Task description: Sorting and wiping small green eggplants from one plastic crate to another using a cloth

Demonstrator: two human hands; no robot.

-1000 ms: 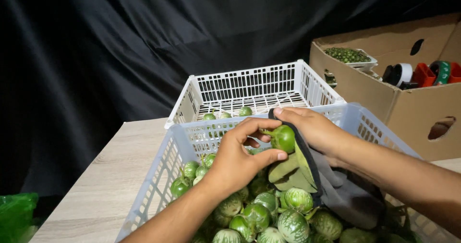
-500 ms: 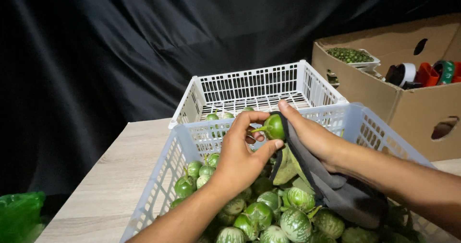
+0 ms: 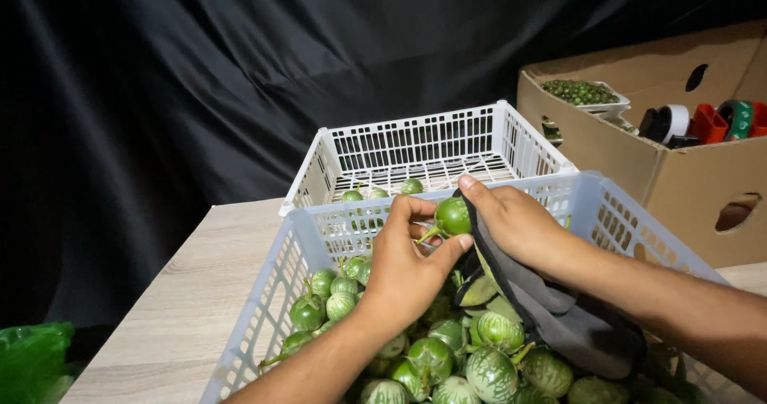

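My left hand and my right hand meet over the near white basket, which is filled with several small round green eggplants. Between the fingertips of both hands is one green eggplant; the left fingers pinch its stem side. A dark grey cloth hangs under my right hand, which holds it against the eggplant. The cloth trails down onto the pile.
A second white basket stands behind the first, with a few eggplants at its front. A cardboard box at the right holds tape rolls and a tray of small green things. Black cloth hangs behind. A green bag lies at the lower left.
Both hands have lifted the eggplant a little and drawn it toward the far rim of the near basket. The left fingers have moved onto its stem.
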